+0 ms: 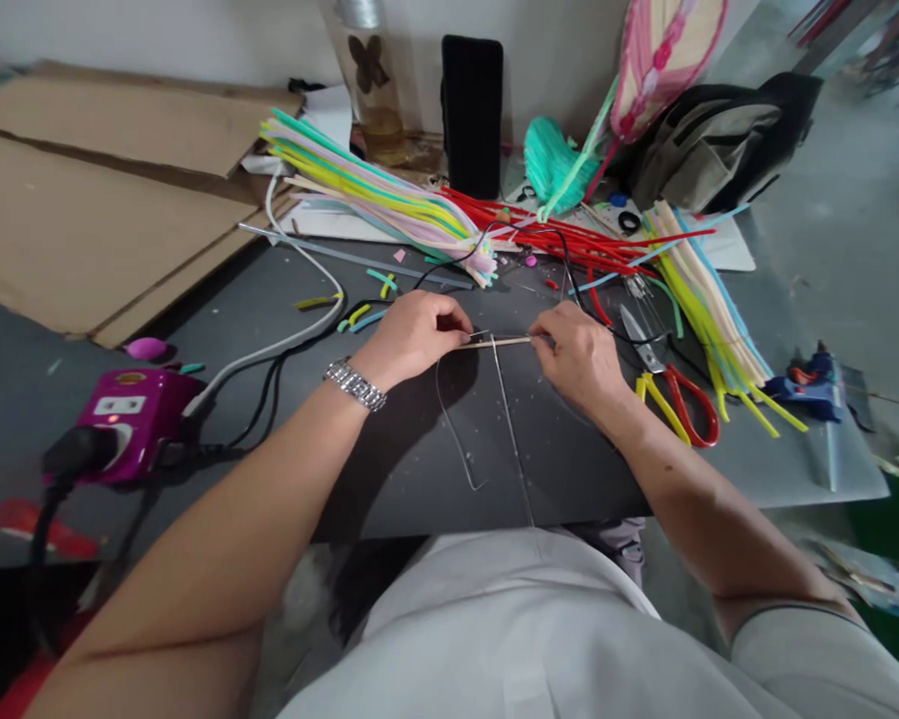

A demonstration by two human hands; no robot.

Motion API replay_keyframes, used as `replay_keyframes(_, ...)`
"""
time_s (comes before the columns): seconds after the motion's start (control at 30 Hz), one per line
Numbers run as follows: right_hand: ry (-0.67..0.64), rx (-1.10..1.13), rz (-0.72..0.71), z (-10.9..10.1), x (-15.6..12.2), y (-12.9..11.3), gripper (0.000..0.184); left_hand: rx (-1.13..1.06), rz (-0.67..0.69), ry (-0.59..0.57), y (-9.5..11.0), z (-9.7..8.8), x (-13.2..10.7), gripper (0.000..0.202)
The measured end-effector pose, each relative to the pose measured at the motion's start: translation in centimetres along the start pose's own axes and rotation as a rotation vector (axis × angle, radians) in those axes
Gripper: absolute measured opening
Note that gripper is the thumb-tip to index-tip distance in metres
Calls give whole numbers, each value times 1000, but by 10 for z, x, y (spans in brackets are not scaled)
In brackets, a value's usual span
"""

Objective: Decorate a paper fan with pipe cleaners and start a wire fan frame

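A thin pale stick (510, 342) spans the gap between my two hands, low over the dark tabletop. My left hand (418, 335) pinches its left end, and a silver watch is on that wrist. At the other end, the fingertips of my right hand (580, 352) are closed on the stick. A thin metal wire (507, 414) crosses the stick near its middle and runs down toward my shirt. Below my left fingers a second bent wire (460, 449) hangs or lies; I cannot tell which. The fingertips partly hide the stick's ends.
Red-and-yellow scissors (693, 404) and a blue glue gun (809, 384) lie right. Pipe cleaners (390, 200) in bundles, a phone (471, 115) and a bottle (379, 90) stand or lie behind. Left are cardboard (120, 200), a purple power socket (131, 419) and cables.
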State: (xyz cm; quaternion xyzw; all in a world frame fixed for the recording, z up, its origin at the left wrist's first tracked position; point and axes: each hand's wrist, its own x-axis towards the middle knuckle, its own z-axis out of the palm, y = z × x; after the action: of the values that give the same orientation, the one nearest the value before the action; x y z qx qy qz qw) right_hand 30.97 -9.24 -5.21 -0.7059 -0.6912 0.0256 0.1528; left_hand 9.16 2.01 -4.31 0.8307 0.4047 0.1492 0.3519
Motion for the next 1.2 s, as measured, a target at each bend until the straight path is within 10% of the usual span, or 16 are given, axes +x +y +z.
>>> replay_keyframes(1.2, -61, 68, -134, 11, 11, -13, 29, 203, -44, 36, 12, 13, -4, 22)
